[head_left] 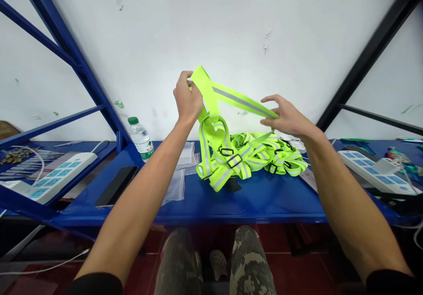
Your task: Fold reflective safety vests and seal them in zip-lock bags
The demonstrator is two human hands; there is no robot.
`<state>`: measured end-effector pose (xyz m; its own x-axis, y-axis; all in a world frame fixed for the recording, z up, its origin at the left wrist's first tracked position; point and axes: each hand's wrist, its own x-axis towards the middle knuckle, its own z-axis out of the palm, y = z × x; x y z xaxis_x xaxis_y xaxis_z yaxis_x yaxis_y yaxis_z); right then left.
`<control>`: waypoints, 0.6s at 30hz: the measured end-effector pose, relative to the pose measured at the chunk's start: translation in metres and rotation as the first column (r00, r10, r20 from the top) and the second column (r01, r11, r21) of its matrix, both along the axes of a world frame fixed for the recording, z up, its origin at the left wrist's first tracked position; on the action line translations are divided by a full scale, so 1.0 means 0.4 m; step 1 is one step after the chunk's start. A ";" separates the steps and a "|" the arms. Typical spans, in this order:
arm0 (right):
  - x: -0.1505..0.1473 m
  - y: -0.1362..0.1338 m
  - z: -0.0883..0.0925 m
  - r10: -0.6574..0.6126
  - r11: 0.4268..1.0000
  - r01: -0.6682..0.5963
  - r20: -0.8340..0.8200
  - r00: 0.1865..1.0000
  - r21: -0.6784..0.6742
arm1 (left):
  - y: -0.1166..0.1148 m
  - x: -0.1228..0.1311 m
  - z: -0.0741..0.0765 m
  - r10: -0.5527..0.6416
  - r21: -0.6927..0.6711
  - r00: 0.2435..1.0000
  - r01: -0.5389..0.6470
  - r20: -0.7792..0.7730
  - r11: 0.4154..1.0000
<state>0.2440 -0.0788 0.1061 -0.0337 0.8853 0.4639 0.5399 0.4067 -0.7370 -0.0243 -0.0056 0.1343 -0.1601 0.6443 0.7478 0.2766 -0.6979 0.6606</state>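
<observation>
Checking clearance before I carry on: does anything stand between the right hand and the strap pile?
Nothing foreign visible: between the right hand and the pile only a strap slants up toward the fingers. The bottle and phone are clear, beyond the left forearm.

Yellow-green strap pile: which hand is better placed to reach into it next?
Probably the right hand: it appears lower, just above the right part of the strap pile, pinching one band. The left hand sits higher, gripping folded webbing.
</observation>
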 end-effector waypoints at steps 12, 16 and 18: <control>0.048 0.056 0.047 -0.367 0.802 0.572 -0.614 0.699 0.172 | -0.056 0.000 0.009 -0.614 -0.528 0.779 0.471 -0.127 0.707; 0.089 0.070 0.004 -0.448 0.831 0.521 -0.322 0.834 0.193 | -0.063 0.006 0.006 -0.632 -0.462 0.751 0.499 -0.191 0.733; 0.085 0.056 -0.018 -0.403 0.902 0.411 -0.087 0.911 0.133 | -0.055 0.026 -0.003 -0.590 -0.393 0.789 0.494 -0.171 0.775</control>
<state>0.2780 -0.0565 0.0990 0.3448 0.7391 0.5787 0.6411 0.2649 -0.7203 -0.0138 -0.0277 0.1332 0.4649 0.7626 0.4498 0.1142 -0.5554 0.8237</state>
